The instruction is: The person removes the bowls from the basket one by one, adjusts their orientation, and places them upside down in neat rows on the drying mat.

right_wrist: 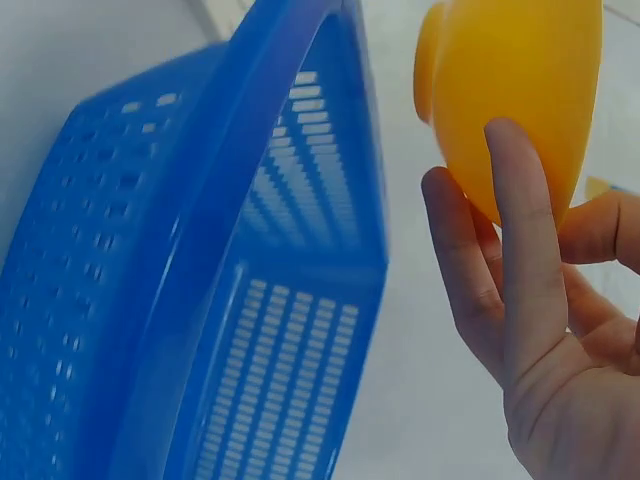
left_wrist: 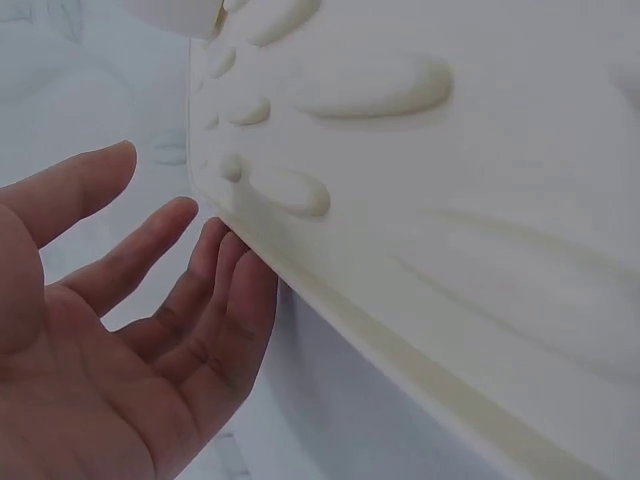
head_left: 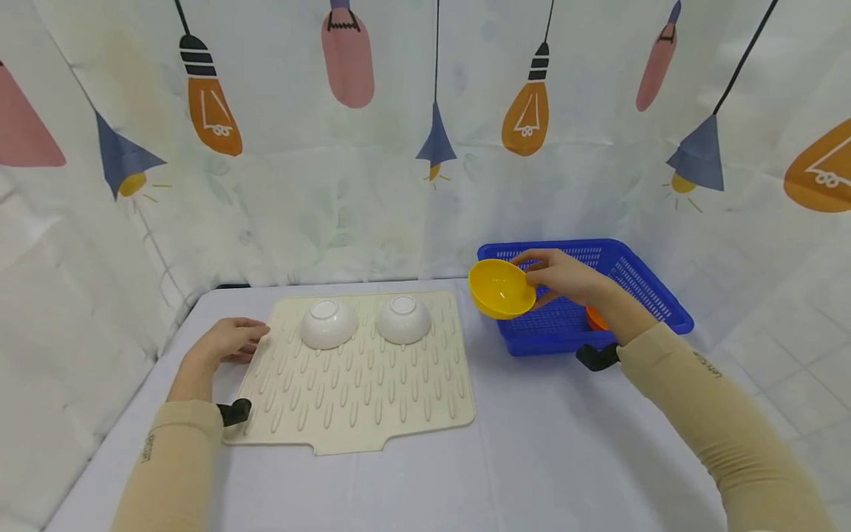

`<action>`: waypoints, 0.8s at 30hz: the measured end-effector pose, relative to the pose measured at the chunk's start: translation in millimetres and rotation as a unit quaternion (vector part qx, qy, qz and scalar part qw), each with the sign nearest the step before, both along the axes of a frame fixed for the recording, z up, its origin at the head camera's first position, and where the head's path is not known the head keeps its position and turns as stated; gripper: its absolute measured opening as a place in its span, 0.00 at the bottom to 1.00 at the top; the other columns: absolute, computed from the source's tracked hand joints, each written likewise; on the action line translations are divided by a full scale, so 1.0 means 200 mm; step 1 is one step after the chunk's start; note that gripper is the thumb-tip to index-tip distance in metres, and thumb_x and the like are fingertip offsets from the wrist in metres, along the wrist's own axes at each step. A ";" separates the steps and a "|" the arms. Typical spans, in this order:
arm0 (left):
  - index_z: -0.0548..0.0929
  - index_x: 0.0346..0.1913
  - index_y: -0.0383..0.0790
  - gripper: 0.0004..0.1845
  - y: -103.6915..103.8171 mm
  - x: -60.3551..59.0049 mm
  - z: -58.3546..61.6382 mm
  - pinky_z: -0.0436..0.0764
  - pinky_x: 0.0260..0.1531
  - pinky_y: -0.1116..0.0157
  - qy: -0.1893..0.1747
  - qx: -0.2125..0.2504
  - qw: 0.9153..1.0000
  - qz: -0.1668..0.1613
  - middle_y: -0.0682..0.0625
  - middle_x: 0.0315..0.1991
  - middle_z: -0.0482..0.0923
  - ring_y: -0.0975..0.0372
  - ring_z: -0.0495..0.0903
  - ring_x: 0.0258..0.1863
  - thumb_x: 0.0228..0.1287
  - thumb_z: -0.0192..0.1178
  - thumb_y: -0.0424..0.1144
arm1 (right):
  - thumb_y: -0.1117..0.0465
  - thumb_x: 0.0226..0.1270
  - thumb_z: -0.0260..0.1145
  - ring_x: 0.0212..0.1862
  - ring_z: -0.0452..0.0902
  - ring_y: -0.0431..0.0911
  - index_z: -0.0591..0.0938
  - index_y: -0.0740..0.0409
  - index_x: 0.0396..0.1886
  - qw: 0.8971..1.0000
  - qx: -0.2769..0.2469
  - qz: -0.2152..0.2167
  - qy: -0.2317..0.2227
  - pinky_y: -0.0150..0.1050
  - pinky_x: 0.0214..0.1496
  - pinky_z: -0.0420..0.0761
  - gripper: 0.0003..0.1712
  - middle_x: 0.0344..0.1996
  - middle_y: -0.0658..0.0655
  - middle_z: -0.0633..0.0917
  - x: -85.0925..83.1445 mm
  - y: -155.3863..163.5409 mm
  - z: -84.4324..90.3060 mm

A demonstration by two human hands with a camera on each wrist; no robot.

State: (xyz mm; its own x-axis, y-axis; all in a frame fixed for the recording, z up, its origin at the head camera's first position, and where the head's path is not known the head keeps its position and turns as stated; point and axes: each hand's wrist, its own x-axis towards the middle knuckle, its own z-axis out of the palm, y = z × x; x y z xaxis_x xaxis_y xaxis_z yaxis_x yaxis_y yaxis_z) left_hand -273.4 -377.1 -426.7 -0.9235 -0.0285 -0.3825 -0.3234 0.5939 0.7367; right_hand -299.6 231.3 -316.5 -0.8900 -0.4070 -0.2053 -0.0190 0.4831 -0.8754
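Observation:
A yellow bowl (head_left: 500, 290) is pinched at its edge by my right hand (head_left: 565, 275), raised over the left part of a blue basket (head_left: 541, 345). The bowl is tilted, so its hollow shows in the head view; in the right wrist view its outer side and foot (right_wrist: 427, 65) show. My left hand (head_left: 229, 340) is at the left edge of a cream drying mat (head_left: 359, 391). In the left wrist view its fingertips (left_wrist: 232, 235) are right at the mat's rim, fingers loosely bent. Two white bowls (head_left: 329, 324) (head_left: 403, 320) lie upside down on the mat's far half.
An orange item (head_left: 596, 318) lies inside the basket, partly hidden by my right forearm. The table has a white cloth (head_left: 425, 488). Behind it hangs a white curtain (head_left: 286, 214) printed with lamps and bulbs.

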 end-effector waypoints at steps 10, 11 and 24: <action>0.58 0.76 0.24 0.39 0.06 0.03 0.09 0.81 0.55 0.53 0.028 -0.015 0.999 -0.001 0.25 0.69 0.64 0.37 0.70 0.64 0.80 0.49 0.54 | 0.67 0.72 0.60 0.47 0.85 0.59 0.72 0.61 0.70 1.000 -0.019 0.013 0.002 0.55 0.49 0.86 0.27 0.58 0.69 0.80 0.03 -0.11 -0.02; 0.58 0.76 0.24 0.39 0.07 0.04 0.10 0.81 0.55 0.53 0.032 -0.016 0.999 -0.002 0.25 0.69 0.64 0.37 0.70 0.64 0.80 0.49 0.55 | 0.67 0.72 0.60 0.47 0.85 0.59 0.72 0.61 0.70 1.000 -0.018 0.013 0.000 0.55 0.49 0.86 0.27 0.58 0.69 0.80 0.03 -0.12 -0.02; 0.59 0.76 0.26 0.39 0.17 0.06 0.12 0.84 0.51 0.58 0.054 0.003 0.998 0.010 0.26 0.69 0.65 0.39 0.72 0.64 0.80 0.50 0.55 | 0.67 0.70 0.61 0.47 0.85 0.58 0.74 0.59 0.69 0.999 -0.032 0.027 -0.015 0.53 0.45 0.87 0.27 0.56 0.67 0.81 0.06 -0.28 -0.11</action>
State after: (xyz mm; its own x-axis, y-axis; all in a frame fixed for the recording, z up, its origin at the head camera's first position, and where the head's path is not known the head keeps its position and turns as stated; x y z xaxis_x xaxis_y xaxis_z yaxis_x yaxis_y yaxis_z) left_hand -261.7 -342.6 -402.3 -0.9588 -0.0444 -0.2806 -0.2529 0.5834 0.7718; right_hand -287.7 175.5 -338.0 -0.8601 -0.4682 -0.2028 -0.0179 0.4249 -0.9051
